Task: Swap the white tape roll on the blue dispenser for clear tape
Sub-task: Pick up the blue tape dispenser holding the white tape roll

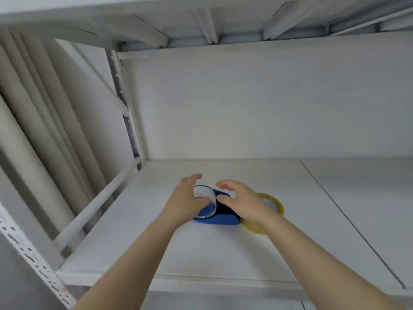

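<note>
Sitting on the blue dispenser (220, 217) is the white tape roll (206, 201), standing on edge at the dispenser's left end, its pale band and open core turned partly toward the camera. It looks like a light, stiff ring: a hard core wound with smooth tape, so the outer face is likely slick and the flat side rims give the surer hold. Pinching it across its width, thumb on one rim and fingers on the other, should let it lift or slide off its hub without crushing anything. Whether the hub comes away with it cannot be told from here.

The dispenser itself lies on the white shelf (257, 249), a rounded plastic body that appears light enough to skate about if pulled, so it wants steadying.

At the dispenser's left end the left hand (186, 203) cups the roll, thumb laid across the near rim and fingers (194, 177) curled over the far side; it seems to be closing on the roll, though how firmly is unclear. Over the dispenser's right half hovers the right hand (242, 203), fingers spread and slightly bent, holding nothing, its palm seemingly just above the blue body rather than pressing it.

Just beside the dispenser's right end, partly hidden under the right wrist, lies the clear tape (271, 214), a yellowish translucent roll flat on the shelf.
</note>
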